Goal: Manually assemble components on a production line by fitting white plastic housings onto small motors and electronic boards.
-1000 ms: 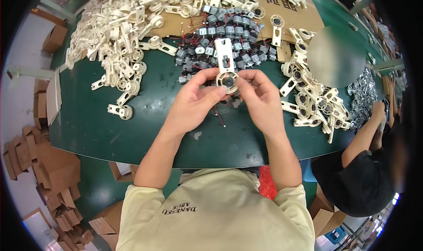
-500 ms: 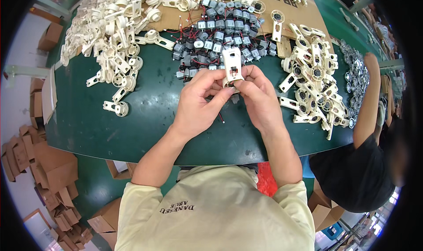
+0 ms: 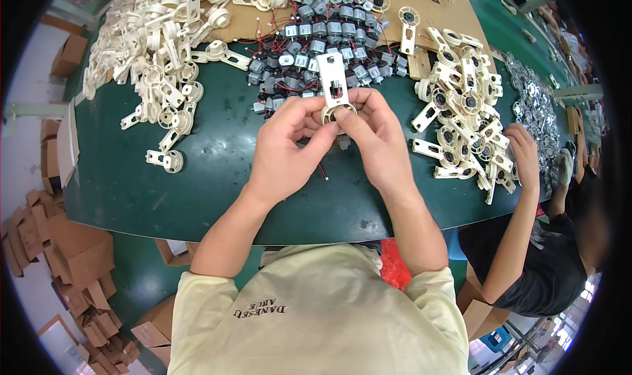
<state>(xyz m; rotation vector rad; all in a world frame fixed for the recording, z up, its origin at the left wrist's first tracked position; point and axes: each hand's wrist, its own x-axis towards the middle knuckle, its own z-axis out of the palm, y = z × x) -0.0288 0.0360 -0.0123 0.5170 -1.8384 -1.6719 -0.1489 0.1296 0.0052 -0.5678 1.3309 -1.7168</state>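
Observation:
Both my hands hold a cream plastic housing above the green table, its slotted arm pointing away from me and its ring end toward me. My left hand grips the ring's left side with fingers curled beneath. On the other side, my right hand holds it, the thumb laid over the ring. What lies inside the ring is mostly covered by that thumb. A thin dark red wire dangles below my hands. Just beyond them lies a cluster of small grey motors with red and black wires.
A large heap of cream housings covers the back left. Housings with dark round centres are piled at right. Past them lie shiny metal parts and a co-worker's hand. Cardboard lies under the motors; boxes stand at left.
My hands and the housing have shifted slightly left, and my right thumb has moved onto the ring. The co-worker's arm has come down, its hand now beside the right pile.

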